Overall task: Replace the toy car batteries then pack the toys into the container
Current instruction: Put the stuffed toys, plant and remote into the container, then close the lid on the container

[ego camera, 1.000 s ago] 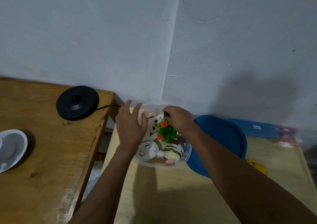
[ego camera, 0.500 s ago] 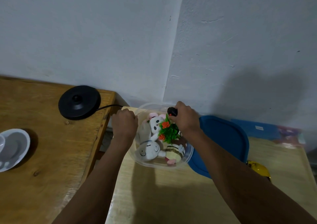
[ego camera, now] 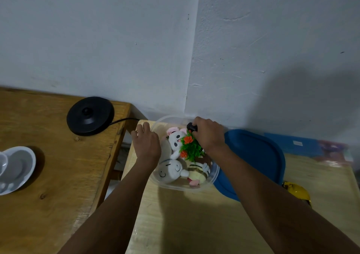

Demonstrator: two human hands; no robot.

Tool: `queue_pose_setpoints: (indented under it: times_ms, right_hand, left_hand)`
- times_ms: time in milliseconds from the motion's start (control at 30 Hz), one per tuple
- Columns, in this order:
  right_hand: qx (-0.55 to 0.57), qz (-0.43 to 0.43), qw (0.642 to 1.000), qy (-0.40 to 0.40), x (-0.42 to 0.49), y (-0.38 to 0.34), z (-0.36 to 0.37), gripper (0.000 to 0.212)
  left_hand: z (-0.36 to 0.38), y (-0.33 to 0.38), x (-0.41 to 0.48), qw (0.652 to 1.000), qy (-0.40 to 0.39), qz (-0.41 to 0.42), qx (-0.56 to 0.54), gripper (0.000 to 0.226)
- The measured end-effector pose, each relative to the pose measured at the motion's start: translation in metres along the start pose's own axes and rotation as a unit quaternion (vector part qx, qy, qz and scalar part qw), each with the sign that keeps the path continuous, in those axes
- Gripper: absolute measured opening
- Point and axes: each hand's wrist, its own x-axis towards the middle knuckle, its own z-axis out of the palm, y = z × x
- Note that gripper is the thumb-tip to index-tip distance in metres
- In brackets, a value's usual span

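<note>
A clear plastic container [ego camera: 213, 177] stands on the pale table near the wall. Inside lie a white bunny plush [ego camera: 176, 139], a grey smiling plush [ego camera: 169, 171], a striped plush [ego camera: 197, 173] and a green plastic plant with orange flowers [ego camera: 191, 147]. My right hand [ego camera: 210, 136] is over the container's far right part and grips a small black object [ego camera: 191, 127]; most of it is hidden in the fingers. My left hand [ego camera: 147, 144] rests against the container's left side, fingers loosely extended. A yellow toy car [ego camera: 297, 190] peeks out behind my right forearm.
A blue lid [ego camera: 257, 156] lies right of the container, partly under it. A black kettle base [ego camera: 90, 115] with a cord and a white dish [ego camera: 17, 168] sit on the darker wooden table at left. A gap [ego camera: 118, 156] separates the tables. A blue packet [ego camera: 292, 142] lies by the wall.
My left hand left the toys and came to the container's left side, first curled, now with looser fingers. My right hand has stayed near the far rim, and the black object now shows in it.
</note>
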Motion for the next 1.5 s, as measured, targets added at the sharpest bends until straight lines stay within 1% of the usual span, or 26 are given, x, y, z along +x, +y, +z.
queue_pose_setpoints:
  times_ms: [100,167,267,367,433,467,500,567,633,667,733,800,867,933,967,1033,1133,1200,1267,1300,1367,1433,1500]
  right_hand:
    - [-0.045,0.005,0.999,0.02,0.0,0.0,0.008,0.012]
    - [-0.051,0.007,0.999,0.016,0.0,0.001,0.016,0.014]
    - [0.002,0.016,1.0,-0.008,0.005,0.006,0.021,0.017]
    - [0.074,0.011,0.995,-0.062,0.009,0.012,0.015,0.021]
    - [0.092,0.01,0.994,-0.061,0.003,0.015,0.007,0.027]
    - [0.097,0.013,0.995,-0.035,-0.003,0.016,0.003,0.028]
    - [0.104,0.019,0.994,0.007,-0.011,0.019,-0.002,0.027]
    - [0.151,0.058,0.98,0.119,-0.031,0.028,-0.01,0.024]
    - [0.202,0.126,0.951,0.196,-0.049,0.049,-0.014,0.025]
    - [0.197,0.16,0.945,0.207,-0.056,0.063,-0.014,0.029]
    - [0.158,0.232,0.944,0.172,-0.065,0.096,-0.01,0.041]
    - [0.124,0.305,0.939,0.095,-0.07,0.125,-0.01,0.059]
    - [0.101,0.345,0.933,0.027,-0.071,0.145,-0.011,0.069]
    - [0.074,0.359,0.93,-0.012,-0.07,0.16,-0.01,0.068]
    - [0.061,0.361,0.93,-0.019,-0.069,0.166,-0.009,0.065]
    - [0.038,0.354,0.934,-0.017,-0.064,0.177,-0.008,0.052]
    - [0.027,0.335,0.942,-0.022,-0.06,0.194,-0.012,0.04]
    - [0.096,0.296,0.95,0.014,-0.061,0.201,-0.019,0.033]
    - [0.199,0.238,0.948,0.073,-0.067,0.201,-0.032,0.029]
    - [0.227,0.215,0.944,0.106,-0.071,0.198,-0.04,0.028]
    - [0.253,0.175,0.938,0.157,-0.08,0.191,-0.057,0.026]
    - [0.27,0.137,0.938,0.169,-0.088,0.18,-0.073,0.026]
    - [0.259,0.114,0.944,0.17,-0.095,0.169,-0.09,0.027]
  left_hand:
    - [0.0,0.0,0.003,1.0,-0.027,0.009,0.011,0.023]
    - [0.0,-0.002,0.007,0.998,-0.053,0.028,0.021,0.026]
    - [0.0,-0.006,0.013,0.994,-0.101,0.042,-0.007,0.029]
    - [0.002,-0.007,0.01,0.995,-0.084,0.046,0.022,0.024]
    - [0.002,-0.003,0.007,0.997,-0.062,0.031,0.028,0.023]
    - [0.001,0.0,0.006,0.998,-0.056,0.022,0.027,0.023]
    - [0.001,0.001,0.005,0.998,-0.051,0.016,0.023,0.023]
    - [0.002,0.0,0.006,0.999,-0.047,0.014,-0.002,0.024]
    - [0.004,-0.002,0.007,0.997,-0.043,0.021,-0.062,0.025]
    - [0.006,-0.004,0.006,0.992,-0.038,0.023,-0.118,0.025]
    - [0.007,-0.006,0.003,0.964,-0.014,0.018,-0.264,0.024]
    - [0.009,-0.005,-0.004,0.924,0.027,-0.003,-0.382,0.032]
    - [0.009,-0.003,-0.012,0.896,0.057,-0.057,-0.437,0.042]
    - [0.008,0.0,-0.019,0.885,0.062,-0.118,-0.446,0.039]
    - [0.009,0.0,-0.022,0.885,0.067,-0.127,-0.443,0.035]
    - [0.012,-0.002,-0.023,0.884,0.075,-0.117,-0.446,0.03]
    - [0.014,-0.006,-0.021,0.877,0.074,-0.114,-0.461,0.031]
    - [0.017,-0.006,-0.019,0.872,0.067,-0.124,-0.468,0.034]
    - [0.018,-0.006,-0.019,0.869,0.062,-0.13,-0.473,0.036]
    - [0.018,-0.005,-0.019,0.869,0.06,-0.131,-0.473,0.036]
    - [0.018,-0.006,-0.018,0.869,0.058,-0.129,-0.474,0.036]
    - [0.017,-0.007,-0.018,0.871,0.057,-0.13,-0.47,0.036]
    - [0.016,-0.006,-0.018,0.871,0.056,-0.126,-0.471,0.037]
